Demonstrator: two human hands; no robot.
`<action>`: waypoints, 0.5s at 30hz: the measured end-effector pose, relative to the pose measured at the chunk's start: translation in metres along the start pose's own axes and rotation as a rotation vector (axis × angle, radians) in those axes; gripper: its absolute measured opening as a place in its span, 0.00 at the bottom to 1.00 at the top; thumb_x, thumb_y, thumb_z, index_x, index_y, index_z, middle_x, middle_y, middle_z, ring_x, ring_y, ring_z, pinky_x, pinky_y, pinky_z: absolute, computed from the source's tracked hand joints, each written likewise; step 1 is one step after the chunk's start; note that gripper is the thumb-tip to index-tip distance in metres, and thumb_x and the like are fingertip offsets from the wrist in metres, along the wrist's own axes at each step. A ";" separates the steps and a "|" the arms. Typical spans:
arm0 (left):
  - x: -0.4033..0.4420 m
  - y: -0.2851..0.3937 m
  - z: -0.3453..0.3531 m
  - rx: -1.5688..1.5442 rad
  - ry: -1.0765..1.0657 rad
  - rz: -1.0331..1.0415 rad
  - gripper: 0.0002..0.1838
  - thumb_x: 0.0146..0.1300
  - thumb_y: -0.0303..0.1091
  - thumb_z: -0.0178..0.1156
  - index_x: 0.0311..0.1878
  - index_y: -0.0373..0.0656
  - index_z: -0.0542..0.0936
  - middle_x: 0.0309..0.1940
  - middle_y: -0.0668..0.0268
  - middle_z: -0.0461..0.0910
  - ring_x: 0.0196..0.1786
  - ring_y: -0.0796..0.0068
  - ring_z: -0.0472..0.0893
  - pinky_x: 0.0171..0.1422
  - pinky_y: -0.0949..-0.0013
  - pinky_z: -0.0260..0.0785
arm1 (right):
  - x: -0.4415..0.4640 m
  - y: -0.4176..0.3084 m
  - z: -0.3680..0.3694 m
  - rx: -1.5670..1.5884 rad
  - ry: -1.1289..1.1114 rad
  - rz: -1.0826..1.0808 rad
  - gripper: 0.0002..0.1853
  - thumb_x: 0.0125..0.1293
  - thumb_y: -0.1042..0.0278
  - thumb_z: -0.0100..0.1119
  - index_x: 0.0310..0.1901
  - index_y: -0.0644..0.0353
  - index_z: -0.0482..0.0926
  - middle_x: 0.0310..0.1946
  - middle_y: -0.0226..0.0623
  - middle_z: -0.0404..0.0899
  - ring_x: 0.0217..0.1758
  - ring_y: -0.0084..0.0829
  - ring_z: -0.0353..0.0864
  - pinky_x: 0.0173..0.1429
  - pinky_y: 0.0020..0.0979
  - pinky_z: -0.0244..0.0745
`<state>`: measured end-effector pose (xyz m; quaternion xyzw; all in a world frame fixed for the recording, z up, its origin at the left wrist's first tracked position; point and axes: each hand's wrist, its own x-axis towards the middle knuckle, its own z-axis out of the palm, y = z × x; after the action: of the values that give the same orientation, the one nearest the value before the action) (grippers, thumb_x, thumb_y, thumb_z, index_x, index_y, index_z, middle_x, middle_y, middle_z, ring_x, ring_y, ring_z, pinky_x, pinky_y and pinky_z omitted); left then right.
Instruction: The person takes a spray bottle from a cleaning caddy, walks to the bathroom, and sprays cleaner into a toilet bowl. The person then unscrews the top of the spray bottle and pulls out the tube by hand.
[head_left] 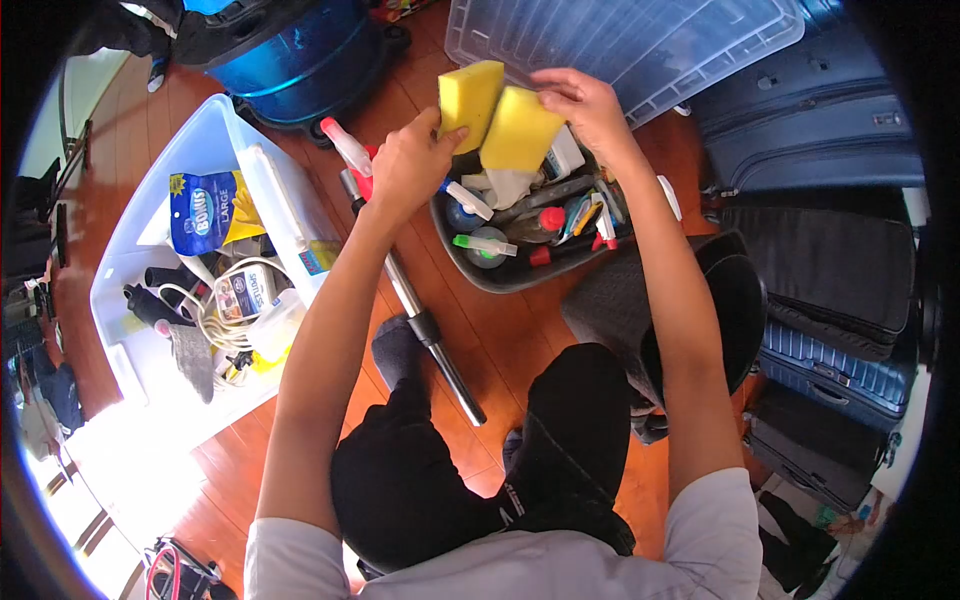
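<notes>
The left hand (412,160) is pinching a yellow sponge (470,105), its fingers clamping the lower edge, while the right hand (585,105) is gripping a second yellow sponge (522,130) by its upper corner, fingers closing on it. Both sponges are hovering side by side above a dark bin (490,280), which is holding spray bottles and is standing on the wooden floor (480,370). A metal tube (405,290) is lying between that bin and a white tub (125,290).

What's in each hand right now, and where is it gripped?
Two yellow sponges: the left hand holds one sponge at its lower left side, the right hand the other sponge near its upper right corner.
</notes>
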<state>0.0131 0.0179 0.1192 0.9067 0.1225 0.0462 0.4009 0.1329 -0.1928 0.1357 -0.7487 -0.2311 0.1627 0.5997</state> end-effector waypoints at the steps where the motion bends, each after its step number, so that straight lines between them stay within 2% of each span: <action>1: -0.001 0.000 0.000 0.016 -0.020 -0.018 0.21 0.61 0.53 0.57 0.42 0.42 0.78 0.33 0.49 0.82 0.41 0.46 0.82 0.46 0.50 0.71 | -0.002 0.008 -0.003 -0.001 -0.001 -0.001 0.14 0.64 0.74 0.58 0.51 0.63 0.78 0.41 0.35 0.81 0.43 0.23 0.78 0.49 0.27 0.73; 3: -0.002 0.001 0.000 0.032 -0.040 -0.035 0.21 0.61 0.53 0.57 0.42 0.42 0.78 0.34 0.48 0.82 0.42 0.45 0.81 0.47 0.48 0.71 | -0.003 0.028 -0.010 0.221 0.229 0.227 0.13 0.63 0.73 0.58 0.49 0.65 0.79 0.38 0.36 0.81 0.40 0.24 0.80 0.46 0.27 0.76; 4: -0.001 0.001 0.001 0.028 -0.041 -0.052 0.22 0.61 0.53 0.57 0.43 0.43 0.78 0.35 0.48 0.82 0.43 0.44 0.81 0.47 0.48 0.71 | -0.002 0.040 -0.010 0.381 0.287 0.283 0.11 0.67 0.69 0.53 0.47 0.64 0.79 0.38 0.36 0.81 0.40 0.27 0.81 0.44 0.30 0.78; 5: -0.001 0.001 0.001 0.024 -0.043 -0.069 0.22 0.61 0.54 0.57 0.44 0.43 0.78 0.35 0.47 0.82 0.43 0.44 0.81 0.48 0.48 0.71 | -0.001 0.050 -0.011 0.380 0.288 0.281 0.11 0.67 0.69 0.53 0.47 0.64 0.79 0.38 0.36 0.81 0.40 0.27 0.81 0.44 0.30 0.78; 7: -0.001 0.000 0.003 0.015 -0.053 -0.070 0.22 0.60 0.54 0.57 0.44 0.43 0.78 0.36 0.47 0.82 0.44 0.44 0.81 0.48 0.48 0.71 | 0.000 0.062 -0.017 0.811 0.385 0.512 0.09 0.69 0.70 0.48 0.42 0.62 0.78 0.32 0.34 0.79 0.35 0.28 0.79 0.35 0.30 0.75; 8: -0.001 0.004 0.001 0.007 -0.062 -0.075 0.23 0.60 0.54 0.57 0.44 0.43 0.78 0.36 0.47 0.82 0.44 0.44 0.81 0.48 0.48 0.71 | -0.007 0.057 -0.022 0.790 0.303 0.520 0.08 0.68 0.68 0.47 0.34 0.58 0.76 0.25 0.33 0.74 0.27 0.29 0.76 0.26 0.30 0.72; 9: -0.001 0.007 0.000 0.004 -0.064 -0.071 0.23 0.60 0.54 0.57 0.44 0.43 0.78 0.36 0.47 0.82 0.44 0.44 0.81 0.48 0.48 0.71 | -0.008 0.060 -0.024 0.882 0.265 0.513 0.09 0.67 0.65 0.48 0.29 0.55 0.73 0.22 0.31 0.70 0.22 0.30 0.73 0.22 0.31 0.70; 11: -0.005 0.012 -0.004 -0.021 -0.159 -0.094 0.23 0.60 0.55 0.58 0.43 0.43 0.79 0.36 0.47 0.82 0.45 0.45 0.81 0.49 0.50 0.71 | -0.010 0.064 -0.019 0.851 0.187 0.389 0.10 0.68 0.61 0.48 0.30 0.52 0.73 0.23 0.30 0.72 0.23 0.29 0.74 0.24 0.29 0.71; 13: -0.005 0.010 0.000 -0.073 -0.121 -0.057 0.23 0.59 0.54 0.58 0.43 0.42 0.79 0.36 0.46 0.82 0.45 0.45 0.81 0.49 0.51 0.72 | -0.015 0.050 0.002 0.917 0.142 0.349 0.11 0.70 0.56 0.47 0.31 0.49 0.73 0.24 0.28 0.74 0.24 0.27 0.76 0.26 0.28 0.72; 14: -0.005 0.008 0.002 -0.123 -0.082 -0.023 0.23 0.59 0.54 0.58 0.44 0.42 0.79 0.36 0.45 0.82 0.44 0.44 0.81 0.49 0.51 0.72 | -0.016 0.048 0.019 0.946 0.181 0.377 0.14 0.71 0.51 0.45 0.32 0.47 0.74 0.24 0.26 0.75 0.24 0.26 0.77 0.29 0.28 0.74; 15: -0.005 0.007 0.001 -0.123 -0.085 -0.019 0.23 0.59 0.54 0.58 0.44 0.42 0.79 0.36 0.45 0.82 0.44 0.44 0.81 0.49 0.51 0.72 | -0.022 0.025 0.039 0.818 0.301 0.480 0.17 0.70 0.48 0.47 0.28 0.48 0.75 0.21 0.26 0.75 0.21 0.27 0.76 0.30 0.29 0.73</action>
<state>0.0101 0.0109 0.1239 0.8803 0.1108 0.0112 0.4612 0.0975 -0.1772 0.1013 -0.4994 0.1197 0.2636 0.8166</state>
